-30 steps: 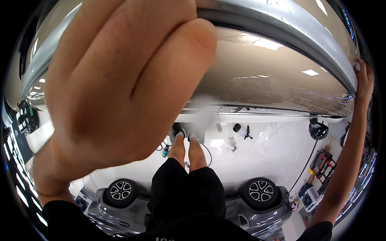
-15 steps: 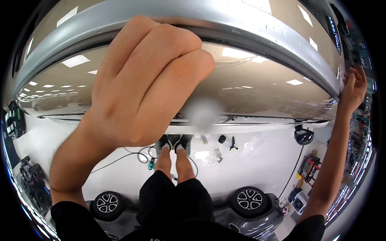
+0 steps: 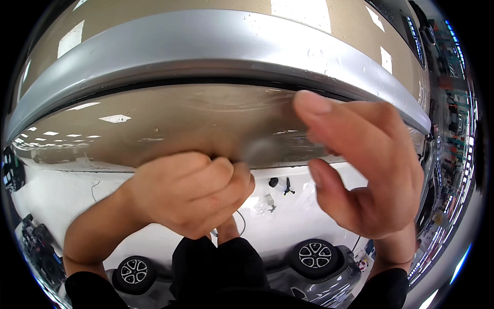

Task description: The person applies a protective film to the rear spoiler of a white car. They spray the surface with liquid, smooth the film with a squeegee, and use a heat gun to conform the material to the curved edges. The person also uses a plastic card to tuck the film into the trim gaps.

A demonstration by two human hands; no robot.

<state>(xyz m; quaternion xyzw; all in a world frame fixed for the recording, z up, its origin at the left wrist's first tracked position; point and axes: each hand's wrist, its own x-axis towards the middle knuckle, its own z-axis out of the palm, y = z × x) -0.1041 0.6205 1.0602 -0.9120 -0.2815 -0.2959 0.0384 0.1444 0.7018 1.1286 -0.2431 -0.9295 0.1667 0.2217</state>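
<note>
- Your left hand [image 3: 193, 193] is drawn in narrow, its fingers curled into a fist just left of centre, in front of the near edge of the tan car panel [image 3: 177, 110]; you cannot tell from here whether it pinches anything.
- Your right hand [image 3: 378, 165] is spread wide, thumb and forefinger well apart, with nothing seen between them; it overlaps the panel's right part, and contact cannot be told.
- The panel curves from left to right ahead of you, with faint wavy lines near its middle, close to a dark seam [image 3: 221, 80].
- Beyond the seam, on the far side, runs a silver rail [image 3: 206, 38] dotted with drops toward the right.
- Below, on the white floor [image 3: 77, 193], you have a small black stand [image 3: 288, 187] beside a clear object [image 3: 269, 202].
- On the near side, a grey car [image 3: 332, 283] shows two wheels, left and right of your black shorts [image 3: 221, 265].
</note>
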